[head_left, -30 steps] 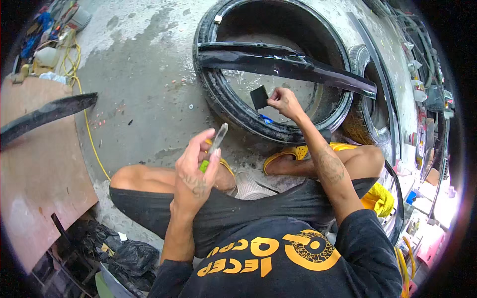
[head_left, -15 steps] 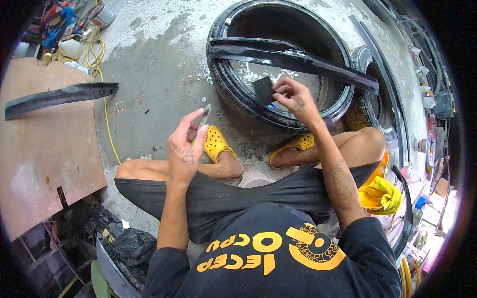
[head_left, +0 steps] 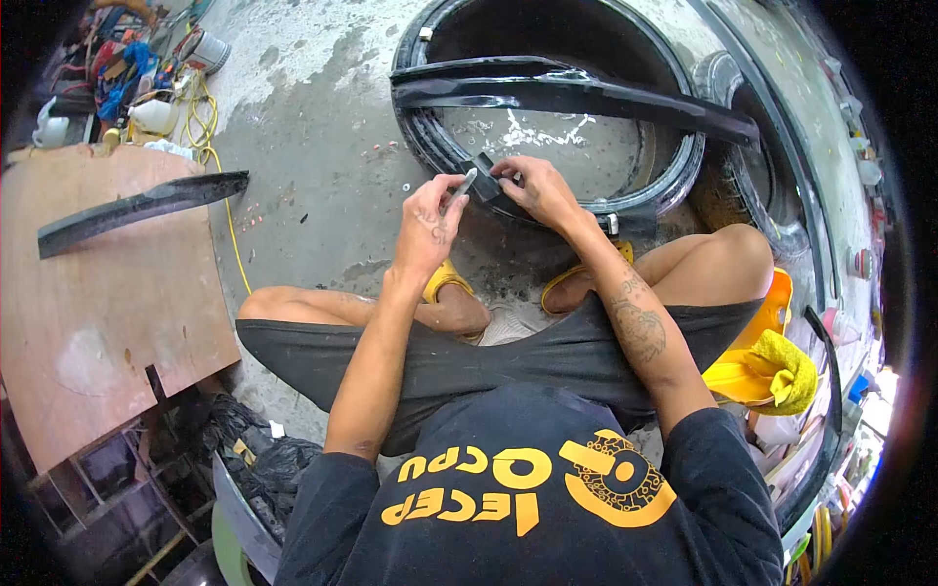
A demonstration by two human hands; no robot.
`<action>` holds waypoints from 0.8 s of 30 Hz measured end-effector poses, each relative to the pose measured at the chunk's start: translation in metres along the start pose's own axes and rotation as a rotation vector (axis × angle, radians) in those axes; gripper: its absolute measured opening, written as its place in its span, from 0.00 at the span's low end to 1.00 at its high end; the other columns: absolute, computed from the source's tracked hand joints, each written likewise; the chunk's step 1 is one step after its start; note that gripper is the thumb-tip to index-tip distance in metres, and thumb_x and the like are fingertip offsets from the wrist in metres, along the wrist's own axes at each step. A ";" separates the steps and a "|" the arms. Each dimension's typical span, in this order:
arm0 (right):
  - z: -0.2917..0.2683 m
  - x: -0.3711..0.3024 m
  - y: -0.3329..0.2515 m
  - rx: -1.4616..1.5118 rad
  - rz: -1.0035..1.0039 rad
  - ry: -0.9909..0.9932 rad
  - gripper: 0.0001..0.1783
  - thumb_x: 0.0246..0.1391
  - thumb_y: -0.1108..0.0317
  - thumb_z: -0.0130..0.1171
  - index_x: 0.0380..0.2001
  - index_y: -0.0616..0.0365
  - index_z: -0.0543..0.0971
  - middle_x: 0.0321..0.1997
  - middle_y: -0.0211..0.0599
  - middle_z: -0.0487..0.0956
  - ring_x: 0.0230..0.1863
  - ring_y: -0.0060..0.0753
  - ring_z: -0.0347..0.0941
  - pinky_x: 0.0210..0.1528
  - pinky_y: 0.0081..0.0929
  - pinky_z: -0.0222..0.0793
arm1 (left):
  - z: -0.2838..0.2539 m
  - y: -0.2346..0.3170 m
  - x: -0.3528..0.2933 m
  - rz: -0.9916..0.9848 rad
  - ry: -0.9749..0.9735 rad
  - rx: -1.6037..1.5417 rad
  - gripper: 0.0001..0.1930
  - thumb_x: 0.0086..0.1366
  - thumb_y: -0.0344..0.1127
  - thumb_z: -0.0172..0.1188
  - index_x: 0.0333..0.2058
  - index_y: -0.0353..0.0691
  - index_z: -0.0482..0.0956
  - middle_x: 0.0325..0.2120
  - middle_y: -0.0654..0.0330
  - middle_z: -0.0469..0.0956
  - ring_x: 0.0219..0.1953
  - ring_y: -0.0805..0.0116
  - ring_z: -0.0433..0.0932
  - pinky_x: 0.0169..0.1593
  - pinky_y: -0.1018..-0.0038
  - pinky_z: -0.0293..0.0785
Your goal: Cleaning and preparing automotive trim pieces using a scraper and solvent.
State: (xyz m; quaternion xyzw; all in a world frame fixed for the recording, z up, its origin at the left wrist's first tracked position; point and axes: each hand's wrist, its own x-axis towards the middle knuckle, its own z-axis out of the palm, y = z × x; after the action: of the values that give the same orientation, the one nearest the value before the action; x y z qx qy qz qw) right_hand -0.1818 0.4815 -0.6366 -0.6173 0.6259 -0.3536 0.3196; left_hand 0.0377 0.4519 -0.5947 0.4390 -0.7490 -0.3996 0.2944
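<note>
My left hand [head_left: 428,223] is closed around a slim grey blade-like piece [head_left: 466,184], its tip pointing up and away from me. Just right of it, my right hand [head_left: 539,191] pinches a small dark square sheet [head_left: 485,186] that looks like sandpaper. Both hands are close together in front of the near rim of a large tyre [head_left: 442,156] lying on its side. Across that tyre rests a long glossy black trim strip [head_left: 586,101]. Whether the blade-like piece touches the sheet, I cannot tell.
To the left, a wooden board [head_left: 127,342] carries another dark strip [head_left: 147,210]. A yellow cable [head_left: 234,244] runs along the concrete floor. On my right are a second tyre [head_left: 747,161], a yellow cloth [head_left: 787,376] and assorted clutter. A black plastic bag [head_left: 264,464] lies at lower left.
My hands have come together: the left moved right and away from me, the right moved left with the dark sheet. The view has shifted slightly.
</note>
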 end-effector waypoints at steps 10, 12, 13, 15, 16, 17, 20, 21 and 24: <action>0.016 -0.003 0.003 -0.095 -0.095 0.071 0.22 0.47 0.58 0.75 0.46 0.49 0.82 0.48 0.40 0.80 0.51 0.50 0.73 0.57 0.41 0.70 | 0.013 -0.022 -0.008 0.118 0.000 0.308 0.11 0.68 0.27 0.61 0.48 0.39 0.82 0.33 0.46 0.78 0.34 0.43 0.80 0.38 0.57 0.76; 0.010 0.002 0.004 -0.113 -0.086 0.036 0.23 0.47 0.59 0.75 0.46 0.49 0.82 0.49 0.40 0.80 0.52 0.50 0.73 0.58 0.41 0.70 | 0.014 -0.022 -0.006 0.150 0.007 0.275 0.11 0.68 0.27 0.61 0.48 0.39 0.83 0.33 0.47 0.77 0.34 0.44 0.80 0.38 0.57 0.76; 0.008 0.003 0.005 -0.135 -0.070 -0.001 0.23 0.47 0.59 0.75 0.47 0.49 0.81 0.49 0.39 0.80 0.53 0.50 0.72 0.59 0.41 0.70 | 0.015 -0.022 -0.005 0.193 0.008 0.266 0.11 0.68 0.27 0.61 0.49 0.40 0.83 0.33 0.47 0.77 0.33 0.44 0.80 0.38 0.56 0.76; 0.018 0.002 0.013 -0.128 -0.101 0.042 0.24 0.46 0.60 0.75 0.48 0.50 0.82 0.50 0.39 0.80 0.54 0.50 0.72 0.60 0.41 0.69 | 0.019 -0.022 -0.003 0.228 -0.027 0.281 0.12 0.68 0.27 0.61 0.50 0.40 0.83 0.32 0.47 0.77 0.33 0.46 0.80 0.38 0.57 0.76; 0.025 0.004 0.017 -0.109 -0.157 0.070 0.24 0.46 0.60 0.75 0.48 0.50 0.82 0.51 0.38 0.80 0.55 0.50 0.71 0.60 0.41 0.69 | 0.013 -0.027 -0.002 0.213 -0.053 0.314 0.12 0.68 0.27 0.60 0.50 0.40 0.83 0.33 0.47 0.77 0.33 0.46 0.80 0.38 0.57 0.76; 0.028 0.007 0.016 -0.103 -0.172 0.067 0.25 0.46 0.60 0.75 0.49 0.50 0.82 0.51 0.38 0.80 0.55 0.50 0.71 0.60 0.42 0.69 | 0.009 -0.029 -0.001 0.208 -0.036 0.307 0.13 0.69 0.26 0.60 0.50 0.40 0.83 0.33 0.47 0.77 0.33 0.46 0.80 0.38 0.58 0.76; 0.026 0.007 0.017 -0.086 -0.208 0.062 0.25 0.47 0.60 0.74 0.49 0.51 0.82 0.53 0.37 0.79 0.56 0.51 0.71 0.60 0.42 0.69 | 0.014 -0.029 -0.005 0.158 -0.041 0.321 0.13 0.69 0.25 0.59 0.50 0.39 0.83 0.32 0.47 0.76 0.33 0.47 0.79 0.38 0.58 0.75; 0.023 0.004 0.018 -0.103 -0.186 0.053 0.25 0.47 0.61 0.74 0.49 0.51 0.82 0.53 0.37 0.79 0.56 0.51 0.71 0.60 0.42 0.69 | 0.017 -0.029 -0.005 0.190 -0.063 0.311 0.13 0.68 0.25 0.60 0.50 0.39 0.83 0.32 0.47 0.76 0.32 0.47 0.79 0.37 0.58 0.75; 0.022 0.002 0.014 -0.112 -0.181 0.046 0.25 0.47 0.60 0.74 0.49 0.52 0.82 0.53 0.37 0.79 0.56 0.50 0.71 0.61 0.41 0.69 | 0.011 -0.027 -0.006 0.211 -0.068 0.323 0.13 0.68 0.24 0.60 0.50 0.39 0.83 0.31 0.47 0.75 0.32 0.47 0.79 0.36 0.59 0.75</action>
State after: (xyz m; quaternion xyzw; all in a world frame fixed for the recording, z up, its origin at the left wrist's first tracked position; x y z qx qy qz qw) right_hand -0.1706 0.4781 -0.6601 -0.6799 0.5937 -0.3595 0.2367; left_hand 0.0435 0.4529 -0.6240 0.3859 -0.8547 -0.2559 0.2349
